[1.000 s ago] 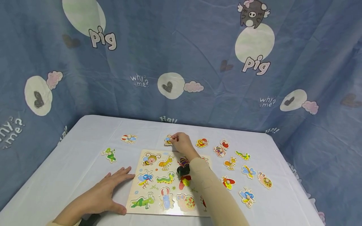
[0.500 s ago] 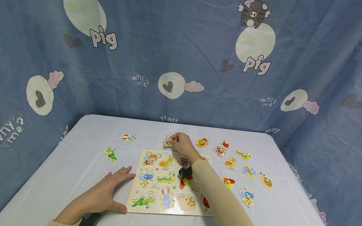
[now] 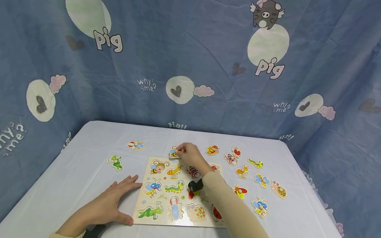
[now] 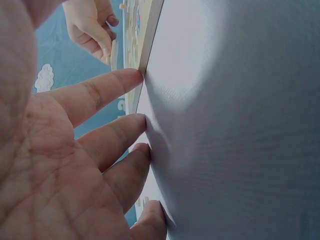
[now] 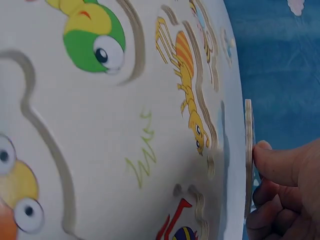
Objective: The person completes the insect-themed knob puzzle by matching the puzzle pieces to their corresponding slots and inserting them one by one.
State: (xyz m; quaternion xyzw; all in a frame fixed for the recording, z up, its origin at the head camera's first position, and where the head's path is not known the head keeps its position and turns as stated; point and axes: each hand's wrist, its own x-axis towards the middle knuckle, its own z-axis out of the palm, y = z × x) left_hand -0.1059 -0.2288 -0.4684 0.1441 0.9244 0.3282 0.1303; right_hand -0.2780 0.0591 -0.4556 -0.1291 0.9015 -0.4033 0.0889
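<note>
My right hand (image 3: 189,154) pinches a bee puzzle piece (image 3: 173,153) just beyond the far edge of the wooden puzzle board (image 3: 163,207). In the right wrist view the piece (image 5: 248,160) is seen edge-on between thumb and fingers, raised off the white cloth. The board has insect-shaped recesses, with the bee recess (image 3: 158,167) in its far left corner. Spread along the board's left side, my left hand (image 3: 108,205) touches its edge with index finger and thumb. In the left wrist view its fingertips (image 4: 134,76) meet the board edge and the tablecloth.
A beetle piece (image 3: 136,145) and a grasshopper piece (image 3: 115,163) lie left of the board. Several more insect pieces are scattered to its right, among them a caterpillar (image 3: 255,163), a dragonfly (image 3: 262,180) and a mosquito (image 3: 260,207). A blue curtain (image 3: 226,109) hangs behind the table.
My right hand has lifted the bee piece and drawn it slightly left and nearer, toward the board's far edge. My left hand stays in place.
</note>
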